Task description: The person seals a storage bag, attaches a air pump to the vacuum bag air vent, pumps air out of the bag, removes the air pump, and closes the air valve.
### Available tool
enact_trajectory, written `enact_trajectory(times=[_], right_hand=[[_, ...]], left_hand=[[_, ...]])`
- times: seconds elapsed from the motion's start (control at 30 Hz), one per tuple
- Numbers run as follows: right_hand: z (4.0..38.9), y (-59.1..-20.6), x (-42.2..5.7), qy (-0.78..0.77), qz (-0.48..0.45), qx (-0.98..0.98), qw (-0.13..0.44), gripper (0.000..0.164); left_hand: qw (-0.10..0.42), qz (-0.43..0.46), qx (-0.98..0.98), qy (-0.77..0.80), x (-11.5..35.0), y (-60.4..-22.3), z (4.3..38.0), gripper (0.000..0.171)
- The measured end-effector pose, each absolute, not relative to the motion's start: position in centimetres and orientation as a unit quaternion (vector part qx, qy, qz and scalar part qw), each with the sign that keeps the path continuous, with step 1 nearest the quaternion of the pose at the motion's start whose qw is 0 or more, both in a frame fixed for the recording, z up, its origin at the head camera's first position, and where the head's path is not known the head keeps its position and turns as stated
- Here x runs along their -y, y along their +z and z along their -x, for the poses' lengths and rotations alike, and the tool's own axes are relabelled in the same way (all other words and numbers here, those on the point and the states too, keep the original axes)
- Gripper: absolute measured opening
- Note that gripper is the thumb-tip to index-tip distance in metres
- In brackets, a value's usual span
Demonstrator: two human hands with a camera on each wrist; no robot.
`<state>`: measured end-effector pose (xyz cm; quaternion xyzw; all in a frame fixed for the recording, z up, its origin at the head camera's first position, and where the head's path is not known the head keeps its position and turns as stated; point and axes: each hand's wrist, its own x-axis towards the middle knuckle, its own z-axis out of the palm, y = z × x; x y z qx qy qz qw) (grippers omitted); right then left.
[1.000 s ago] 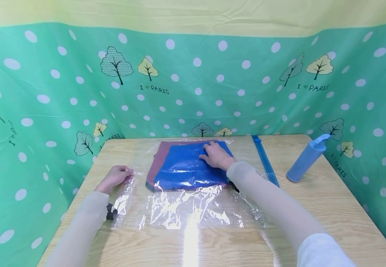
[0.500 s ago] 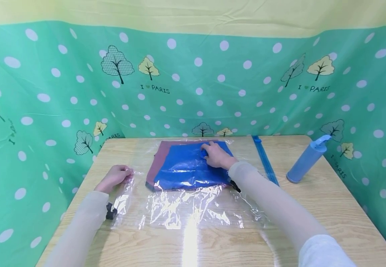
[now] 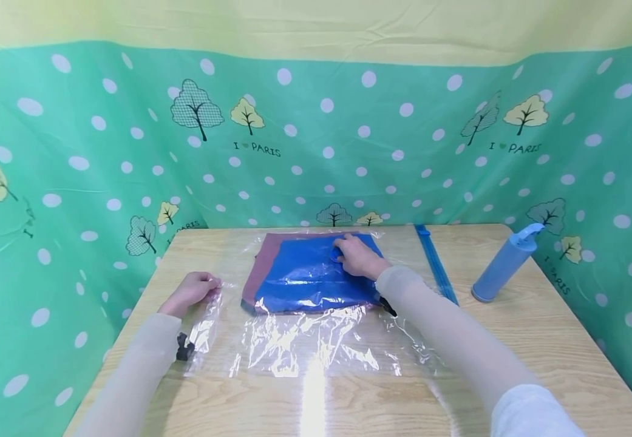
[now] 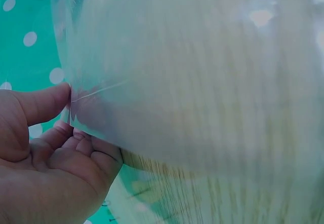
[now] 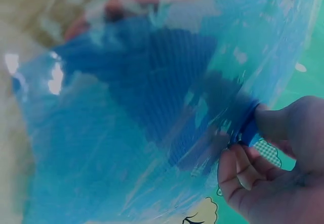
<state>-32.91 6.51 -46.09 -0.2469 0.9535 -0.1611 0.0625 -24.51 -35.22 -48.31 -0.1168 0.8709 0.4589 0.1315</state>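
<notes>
A clear plastic storage bag (image 3: pixel 316 349) lies flat on the table, with folded blue cloth (image 3: pixel 299 273) and mauve cloth (image 3: pixel 255 273) inside. At its left edge my left hand (image 3: pixel 190 290) pinches the film; the left wrist view shows the bag's edge (image 4: pixel 72 110) between thumb and fingertips. Over the blue cloth, my right hand (image 3: pixel 360 256) grips a round blue valve cap (image 3: pixel 336 254) on the bag's top face. Thumb and fingers hold that cap's rim (image 5: pixel 249 126) in the right wrist view. A blue zip strip (image 3: pixel 437 267) runs along the bag's right end.
A blue hand pump (image 3: pixel 504 267) stands on the table's right side, beyond the zip strip. The wooden table (image 3: pixel 239 406) reaches back to a green dotted curtain (image 3: pixel 316 152), which also hangs at both sides.
My right hand's fingers have drawn in around the valve cap, which now shows between them. The left hand keeps its place on the bag's edge. The head view has shifted slightly.
</notes>
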Motion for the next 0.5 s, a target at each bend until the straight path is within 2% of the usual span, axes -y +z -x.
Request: enact_trajectory(times=[0.27,0.33,0.5], right_hand=[[32.84,-45.78,-6.49,-0.151,0.243,-0.956,0.059,0.053],[32.88,-45.92,-6.52,-0.143,0.239,-0.959,0.052,0.052],[33.16,-46.38,-6.56,-0.146,0.248,-0.957,0.035,0.036]], left_hand=[[0.129,0.116,-0.870,0.462,35.21,-48.37,24.62,0.020],[0.129,0.117,-0.870,0.462,35.20,-48.47,24.64,0.020],[0.129,0.116,-0.871,0.460,35.23,-48.56,24.60,0.020]])
